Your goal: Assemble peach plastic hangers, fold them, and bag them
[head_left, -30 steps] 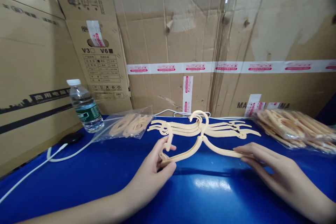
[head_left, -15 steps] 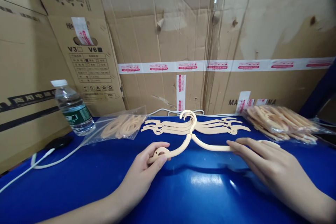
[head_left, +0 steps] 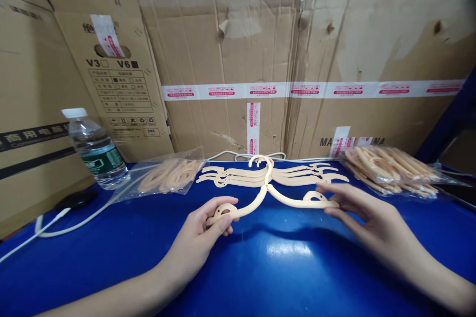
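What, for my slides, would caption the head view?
Left hand and right hand hold a curved beige plastic hanger over a glossy blue table.

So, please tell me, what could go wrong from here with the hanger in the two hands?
The right grip has the peach hanger only by its outer end, at the fingertips, so that side might slip out. The hanger's hook overlaps the laid-out hangers in this view; whether they touch is unclear, but it could snag or nudge them. There is a joint below the hook, so uneven pressure from the left grip may bend it there.
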`<state>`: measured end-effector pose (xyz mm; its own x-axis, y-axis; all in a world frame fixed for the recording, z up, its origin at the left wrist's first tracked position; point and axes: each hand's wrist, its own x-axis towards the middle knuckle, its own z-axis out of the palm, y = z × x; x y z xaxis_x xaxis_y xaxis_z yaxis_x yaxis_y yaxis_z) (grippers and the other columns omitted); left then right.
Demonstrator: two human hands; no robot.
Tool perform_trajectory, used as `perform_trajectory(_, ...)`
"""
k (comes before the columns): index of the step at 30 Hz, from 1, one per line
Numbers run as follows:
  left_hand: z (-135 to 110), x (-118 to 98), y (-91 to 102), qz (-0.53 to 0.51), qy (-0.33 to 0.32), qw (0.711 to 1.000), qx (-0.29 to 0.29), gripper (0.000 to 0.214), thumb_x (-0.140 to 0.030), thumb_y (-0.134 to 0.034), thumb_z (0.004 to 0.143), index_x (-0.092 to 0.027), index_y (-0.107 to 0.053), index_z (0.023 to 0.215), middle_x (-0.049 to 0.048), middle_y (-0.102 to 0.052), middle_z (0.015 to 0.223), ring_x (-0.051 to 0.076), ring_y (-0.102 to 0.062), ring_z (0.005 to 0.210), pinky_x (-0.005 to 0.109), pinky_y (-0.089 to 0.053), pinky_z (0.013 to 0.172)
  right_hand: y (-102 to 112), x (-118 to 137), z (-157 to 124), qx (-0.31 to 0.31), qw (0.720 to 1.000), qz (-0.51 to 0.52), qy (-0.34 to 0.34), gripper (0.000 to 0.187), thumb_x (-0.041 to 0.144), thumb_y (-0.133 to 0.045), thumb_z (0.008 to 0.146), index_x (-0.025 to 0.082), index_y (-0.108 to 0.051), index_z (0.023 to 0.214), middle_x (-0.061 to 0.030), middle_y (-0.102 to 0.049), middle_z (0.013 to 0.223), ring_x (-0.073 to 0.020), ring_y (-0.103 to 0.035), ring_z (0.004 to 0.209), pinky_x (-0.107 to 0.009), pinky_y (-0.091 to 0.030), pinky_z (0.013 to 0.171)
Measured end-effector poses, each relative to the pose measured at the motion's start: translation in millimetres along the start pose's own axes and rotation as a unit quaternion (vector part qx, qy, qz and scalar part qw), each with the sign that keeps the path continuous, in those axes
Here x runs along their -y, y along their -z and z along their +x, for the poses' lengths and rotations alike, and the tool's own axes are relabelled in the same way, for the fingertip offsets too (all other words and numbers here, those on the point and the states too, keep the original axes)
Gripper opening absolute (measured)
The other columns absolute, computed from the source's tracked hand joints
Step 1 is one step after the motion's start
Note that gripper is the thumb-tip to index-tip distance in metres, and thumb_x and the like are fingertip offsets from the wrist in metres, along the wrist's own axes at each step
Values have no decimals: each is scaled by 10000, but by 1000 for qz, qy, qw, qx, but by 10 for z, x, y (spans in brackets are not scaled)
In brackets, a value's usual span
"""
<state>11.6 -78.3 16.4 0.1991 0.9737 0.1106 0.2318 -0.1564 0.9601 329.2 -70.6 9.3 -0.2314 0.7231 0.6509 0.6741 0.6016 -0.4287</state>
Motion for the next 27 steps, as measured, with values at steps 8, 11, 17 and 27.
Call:
perform_trajectory(8,20,18,-59,-100,25,995,-10,445,-352,-717,773,-184,-567,1157,12,-670,844,147,-634,729,254,-520,673,42,46,87,20,956,215,-198,317,493,-670,812,209,-720,944,-61,-718,887,-221,-661,820,-348,-545,777)
perform_trajectory(11,11,-12,-128,-106,24,994,-9,512,-349,-722,776,-198,-486,1205,18,-673,859,174,-644,780,236,-536,587,-33,175,70,35,913,335,-232,345,430,-694,818,216,-619,1078,-16,-661,781,-139,-588,638,-278,-520,625)
perform_trajectory(17,-34,-84,-232,-133,2,991,-12,441,-294,-706,796,-231,-386,1093,-22,-672,791,148,-651,716,256,-571,623,-194,394,9,115,853,452,-233,264,346,-709,834,239,-475,893,14,-648,800,-117,-594,681,-247,-507,652)
perform_trajectory(27,-101,-121,-224,-82,-38,996,-9,201,-242,-726,772,-188,-532,764,-37,-628,737,103,-618,669,189,-543,595,-106,666,-83,302,852,384,-187,276,400,-597,909,345,-648,1175,-32,-567,1334,-218,-591,1133,-357,-511,946)
